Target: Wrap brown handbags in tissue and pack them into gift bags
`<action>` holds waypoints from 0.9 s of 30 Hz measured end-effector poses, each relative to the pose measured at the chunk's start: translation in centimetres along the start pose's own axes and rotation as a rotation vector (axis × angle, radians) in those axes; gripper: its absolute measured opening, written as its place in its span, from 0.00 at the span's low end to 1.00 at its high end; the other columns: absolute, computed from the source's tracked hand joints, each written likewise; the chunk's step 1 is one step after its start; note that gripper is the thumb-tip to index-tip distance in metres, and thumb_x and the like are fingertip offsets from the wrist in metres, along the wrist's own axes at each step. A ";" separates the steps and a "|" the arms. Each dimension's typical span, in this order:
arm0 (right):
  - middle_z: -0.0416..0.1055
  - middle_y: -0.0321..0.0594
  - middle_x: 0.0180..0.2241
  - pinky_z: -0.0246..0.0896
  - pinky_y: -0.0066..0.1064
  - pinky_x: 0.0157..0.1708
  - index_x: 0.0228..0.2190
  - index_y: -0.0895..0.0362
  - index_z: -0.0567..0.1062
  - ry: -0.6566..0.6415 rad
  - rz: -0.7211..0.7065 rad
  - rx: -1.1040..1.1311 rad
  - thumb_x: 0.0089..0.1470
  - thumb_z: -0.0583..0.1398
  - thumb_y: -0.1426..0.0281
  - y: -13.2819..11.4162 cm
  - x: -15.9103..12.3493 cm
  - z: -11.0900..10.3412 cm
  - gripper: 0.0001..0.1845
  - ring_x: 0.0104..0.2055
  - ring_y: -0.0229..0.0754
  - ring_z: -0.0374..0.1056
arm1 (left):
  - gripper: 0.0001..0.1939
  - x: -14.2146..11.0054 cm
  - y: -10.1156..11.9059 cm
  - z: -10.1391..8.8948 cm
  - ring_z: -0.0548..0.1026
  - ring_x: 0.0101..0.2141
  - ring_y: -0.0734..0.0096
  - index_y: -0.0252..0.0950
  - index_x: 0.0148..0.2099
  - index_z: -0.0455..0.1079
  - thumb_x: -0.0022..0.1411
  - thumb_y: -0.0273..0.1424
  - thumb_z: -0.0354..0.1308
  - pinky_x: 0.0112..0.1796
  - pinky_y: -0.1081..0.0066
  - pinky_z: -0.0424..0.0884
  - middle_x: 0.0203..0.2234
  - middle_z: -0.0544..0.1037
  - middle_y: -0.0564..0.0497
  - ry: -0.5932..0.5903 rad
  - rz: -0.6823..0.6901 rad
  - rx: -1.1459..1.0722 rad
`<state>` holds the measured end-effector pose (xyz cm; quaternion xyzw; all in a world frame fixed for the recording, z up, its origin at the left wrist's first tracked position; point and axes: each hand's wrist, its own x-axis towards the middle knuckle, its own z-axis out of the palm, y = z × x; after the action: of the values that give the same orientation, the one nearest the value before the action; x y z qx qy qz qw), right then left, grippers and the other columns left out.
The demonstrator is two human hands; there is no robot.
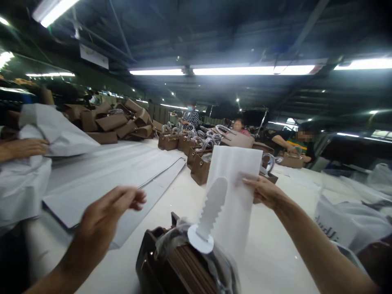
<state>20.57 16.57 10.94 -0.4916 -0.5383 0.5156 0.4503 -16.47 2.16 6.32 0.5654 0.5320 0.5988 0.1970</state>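
Note:
A brown handbag (171,261) stands directly in front of me, its handles wrapped in clear plastic. A grey strip with toothed edges (212,204) rises from a white disc (200,240) over the handles. My right hand (265,190) pinches the right side of a thin white sheet (234,163), perhaps packing foam, upright behind the bag; fingertips are blurred. My left hand (107,214) hovers left of the bag, half curled and holding nothing visible.
Flat white sheets (122,175) cover the table's left side. Brown bags (122,118) are heaped behind them, more handbags (168,141) across the table. Another person's hand (24,149) touches white material (55,126) at left. A co-worker (290,143) handles a bag. Printed white bags (346,224) lie right.

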 end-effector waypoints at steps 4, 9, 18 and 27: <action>0.71 0.37 0.27 0.43 0.20 0.14 0.41 0.58 0.73 -0.267 -0.180 -0.015 0.46 0.64 0.61 -1.0 -4.4 4.7 0.21 0.18 0.30 0.56 | 0.37 5.9 5.9 4.3 0.58 0.56 0.53 0.36 0.59 0.53 0.51 0.46 0.59 0.48 0.56 0.64 0.60 0.53 0.41 -0.499 -0.127 -0.262; 0.61 0.32 0.17 0.42 0.21 0.14 0.27 0.62 0.73 -0.501 -0.360 -0.117 0.48 0.60 0.53 0.6 -5.4 8.8 0.22 0.15 0.28 0.50 | 0.53 7.4 8.0 9.1 0.61 0.54 0.50 0.42 0.62 0.44 0.39 0.47 0.67 0.48 0.57 0.64 0.56 0.60 0.40 -0.763 0.022 -0.604; 0.66 0.42 0.46 0.53 0.36 0.51 0.47 0.57 0.66 -0.327 -0.601 -0.273 0.40 0.66 0.63 -1.4 -6.9 10.4 0.32 0.47 0.46 0.61 | 0.25 5.3 7.0 9.0 0.73 0.39 0.60 0.28 0.45 0.68 0.46 0.37 0.65 0.42 0.63 0.68 0.38 0.75 0.42 -0.625 0.037 -0.506; 0.68 0.39 0.24 0.63 0.28 0.25 0.27 0.62 0.72 -0.420 -0.543 -0.547 0.49 0.57 0.63 -0.3 -8.1 7.2 0.13 0.25 0.38 0.63 | 0.10 -0.7 9.1 2.7 0.66 0.47 0.66 0.35 0.40 0.66 0.59 0.36 0.53 0.51 0.64 0.60 0.41 0.69 0.49 -0.026 0.383 -0.144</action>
<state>14.32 7.69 10.93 -0.3182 -0.8445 0.3057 0.3035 -10.53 -0.52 13.30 0.6484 0.3681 0.6543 0.1263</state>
